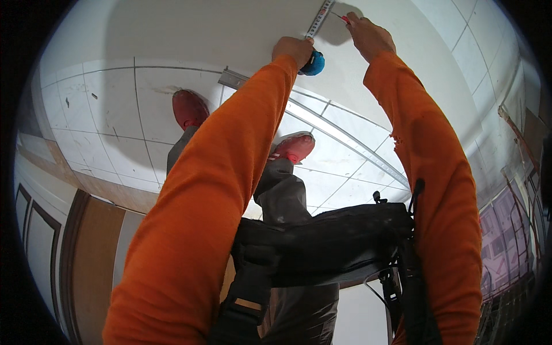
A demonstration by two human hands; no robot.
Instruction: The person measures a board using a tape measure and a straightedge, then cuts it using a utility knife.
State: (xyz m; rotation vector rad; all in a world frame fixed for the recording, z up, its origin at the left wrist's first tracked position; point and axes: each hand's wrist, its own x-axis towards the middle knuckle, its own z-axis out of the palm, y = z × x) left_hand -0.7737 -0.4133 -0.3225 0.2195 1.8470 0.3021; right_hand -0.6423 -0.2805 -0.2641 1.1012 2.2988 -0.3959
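Our left hand (293, 49) closed around a blue tape measure (314, 63), its tape (319, 18) stretched up the white board (241, 29), our right hand (368, 35) pinching a red pencil (345, 19) just beside the tape's edge, metal rail (322, 123) crossing the tiled floor (109, 121) below, open tiles left of our red shoes (190, 108).

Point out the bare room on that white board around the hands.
Bare: the white board left of the left hand, and right of the right hand. Crowded: between the hands, where the tape measure and red pencil lie.
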